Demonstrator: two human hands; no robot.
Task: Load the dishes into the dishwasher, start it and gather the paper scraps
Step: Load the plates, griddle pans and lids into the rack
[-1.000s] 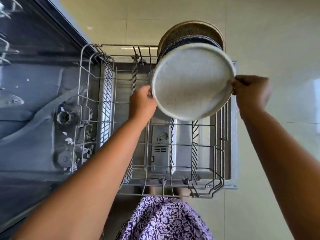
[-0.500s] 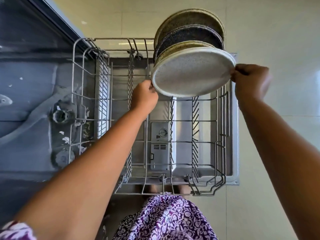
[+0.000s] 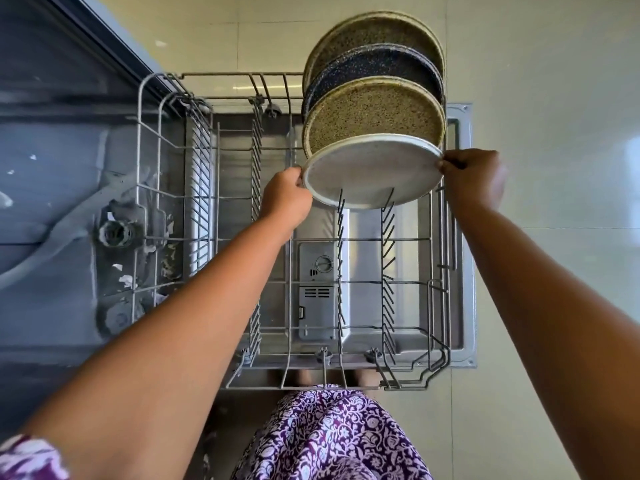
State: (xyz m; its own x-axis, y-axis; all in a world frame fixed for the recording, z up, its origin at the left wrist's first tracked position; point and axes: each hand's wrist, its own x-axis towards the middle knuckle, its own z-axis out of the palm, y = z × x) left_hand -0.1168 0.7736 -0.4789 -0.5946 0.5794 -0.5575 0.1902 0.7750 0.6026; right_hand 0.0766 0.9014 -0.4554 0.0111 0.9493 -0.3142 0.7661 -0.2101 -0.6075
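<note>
**Me:** Both hands are on one dish. My left hand (image 3: 285, 195) pinches its left rim and my right hand (image 3: 472, 178) pinches the right rim, fingers curled over the edge on each side.

**You:** And where is the dish?

**Me:** The white plate (image 3: 370, 174) is at the far end of the lower rack (image 3: 149, 188). Its bottom edge is down among the tines (image 3: 341, 216), and it leans back toward the tan plate (image 3: 374, 116) just behind it. I can't tell whether the two touch. Behind those stand a dark plate (image 3: 374, 65) and a speckled plate (image 3: 374, 32), all on edge in one row.

**You:** Why a hand on each side?

**Me:** I'd say for steering. Opposite grips let me tip the plate and guide its edge into a slot without knocking its neighbour. Standing on edge, each face is open to the spray.

**You:** What's around the rack?

**Me:** It's pulled out over the open door (image 3: 460, 237), and the detergent dispenser (image 3: 317, 289) shows through the wires. To my left is the tub (image 3: 52, 168), with the filter (image 3: 116, 233) in its floor and paper scraps (image 3: 125, 279) lying near it. Pale glossy floor tiles (image 3: 554, 81) lie beyond and to the right. My purple patterned dress (image 3: 329, 438) is at the near edge.

**You:** How far along?

**Me:** Mid-loading, I reckon. Starting the machine and gathering the scraps are not yet done.
</note>
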